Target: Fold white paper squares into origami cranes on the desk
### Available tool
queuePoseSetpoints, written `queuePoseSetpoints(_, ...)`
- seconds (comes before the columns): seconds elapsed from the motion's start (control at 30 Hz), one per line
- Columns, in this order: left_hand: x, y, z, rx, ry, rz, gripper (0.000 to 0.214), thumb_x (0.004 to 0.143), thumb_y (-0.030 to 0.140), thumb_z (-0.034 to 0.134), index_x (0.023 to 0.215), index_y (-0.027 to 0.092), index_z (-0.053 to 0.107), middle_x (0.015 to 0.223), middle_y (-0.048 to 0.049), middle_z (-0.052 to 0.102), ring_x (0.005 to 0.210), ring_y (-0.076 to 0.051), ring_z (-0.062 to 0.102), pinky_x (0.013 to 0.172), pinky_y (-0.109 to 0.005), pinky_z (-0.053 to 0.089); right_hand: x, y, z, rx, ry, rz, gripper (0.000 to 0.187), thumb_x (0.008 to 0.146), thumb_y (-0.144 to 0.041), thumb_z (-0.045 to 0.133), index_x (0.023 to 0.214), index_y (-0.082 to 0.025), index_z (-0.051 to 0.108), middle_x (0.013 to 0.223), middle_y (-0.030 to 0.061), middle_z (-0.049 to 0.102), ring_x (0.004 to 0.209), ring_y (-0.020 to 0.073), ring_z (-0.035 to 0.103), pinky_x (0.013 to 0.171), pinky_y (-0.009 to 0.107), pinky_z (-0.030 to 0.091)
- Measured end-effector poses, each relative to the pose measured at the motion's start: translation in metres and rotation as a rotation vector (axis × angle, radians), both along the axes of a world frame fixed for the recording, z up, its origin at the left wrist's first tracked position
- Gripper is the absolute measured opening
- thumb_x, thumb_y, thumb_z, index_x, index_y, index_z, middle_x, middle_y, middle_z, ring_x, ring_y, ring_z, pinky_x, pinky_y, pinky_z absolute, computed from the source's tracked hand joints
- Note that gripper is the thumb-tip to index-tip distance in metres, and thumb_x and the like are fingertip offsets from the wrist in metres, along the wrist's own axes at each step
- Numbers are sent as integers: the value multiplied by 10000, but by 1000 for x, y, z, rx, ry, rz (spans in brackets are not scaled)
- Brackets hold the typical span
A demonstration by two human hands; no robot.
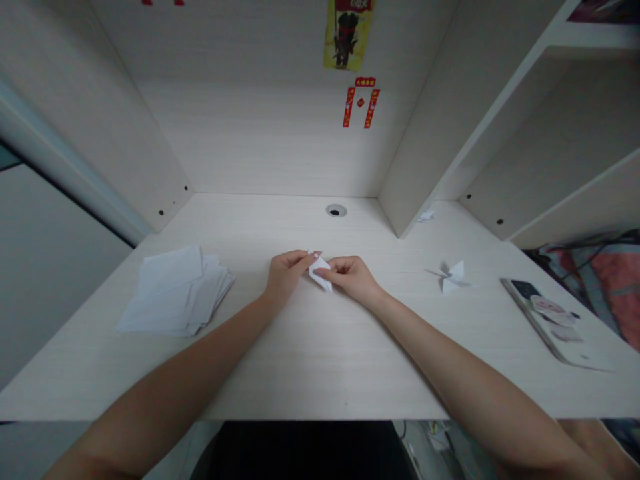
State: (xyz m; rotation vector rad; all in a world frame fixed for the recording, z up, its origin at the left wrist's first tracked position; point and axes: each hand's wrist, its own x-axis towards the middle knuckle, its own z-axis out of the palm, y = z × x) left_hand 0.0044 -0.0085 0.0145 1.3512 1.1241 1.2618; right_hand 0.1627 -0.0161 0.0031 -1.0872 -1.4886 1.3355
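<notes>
A small piece of folded white paper (318, 269) is held between my two hands, a little above or on the middle of the desk. My left hand (289, 272) pinches its upper left edge, thumb on top. From the other side my right hand (354, 275) grips it with thumb and fingers, the thumb lying across its face. The paper narrows to a point at the bottom. The fingers under it are partly hidden. To the right stands a finished-looking white paper crane (453, 276) with spread wings.
A loose stack of white paper sheets (173, 293) lies left on the pale desk (280, 373). At the right is a phone in a light case (555, 323). A cable hole (336, 211) sits near the back wall. An upright divider (417, 127) bounds the right rear.
</notes>
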Motion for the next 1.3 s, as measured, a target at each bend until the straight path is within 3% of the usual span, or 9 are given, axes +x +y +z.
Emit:
queuePoseSetpoints(0.17, 1, 0, -1, 7, -16, 3, 288, 669, 404, 693, 532, 158, 629, 542, 26, 537, 583, -105, 471, 585, -237, 357, 0, 0, 0, 1, -17, 1, 401, 658, -504, 699, 576, -129, 583, 476, -54, 426, 448, 49, 284, 447, 232, 181)
queuePoseSetpoints(0.33, 1, 0, 1, -38, -75, 13, 256, 661, 407, 694, 600, 161, 667, 604, 4, 590, 621, -117, 489, 624, -246, 375, 0, 1, -4, -2, -18, 21, 392, 661, -502, 698, 585, -134, 587, 501, -43, 452, 466, 57, 312, 459, 233, 202)
queuePoseSetpoints(0.6, 0, 2, 0, -41, -70, 22, 295, 671, 410, 682, 537, 156, 617, 536, 12, 545, 578, -110, 463, 597, -244, 358, -1, 0, -3, -12, -32, 41, 402, 657, -517, 691, 585, -137, 579, 505, -44, 453, 465, 57, 312, 455, 233, 205)
queuePoseSetpoints(0.77, 0, 2, 0, -52, -133, 6, 304, 681, 408, 665, 522, 156, 604, 624, -23, 622, 645, -136, 531, 637, -251, 387, -2, -2, 0, -9, -43, 59, 390, 672, -488, 687, 561, -139, 552, 492, -53, 424, 452, 49, 282, 446, 231, 183)
queuePoseSetpoints(1.13, 0, 2, -3, -63, -38, 114, 374, 715, 472, 621, 526, 151, 604, 540, 1, 574, 533, -109, 463, 548, -244, 336, -2, -3, 0, -35, -13, 123, 336, 667, -430, 712, 579, -126, 599, 487, -55, 427, 453, 46, 281, 448, 227, 181)
queuePoseSetpoints(1.3, -3, 8, -8, -100, -112, 133, 405, 695, 531, 628, 571, 146, 646, 546, -11, 562, 537, -116, 487, 552, -247, 373, -2, -3, -1, -63, -11, 131, 340, 665, -445, 711, 607, -118, 634, 501, -43, 471, 460, 51, 308, 457, 228, 192)
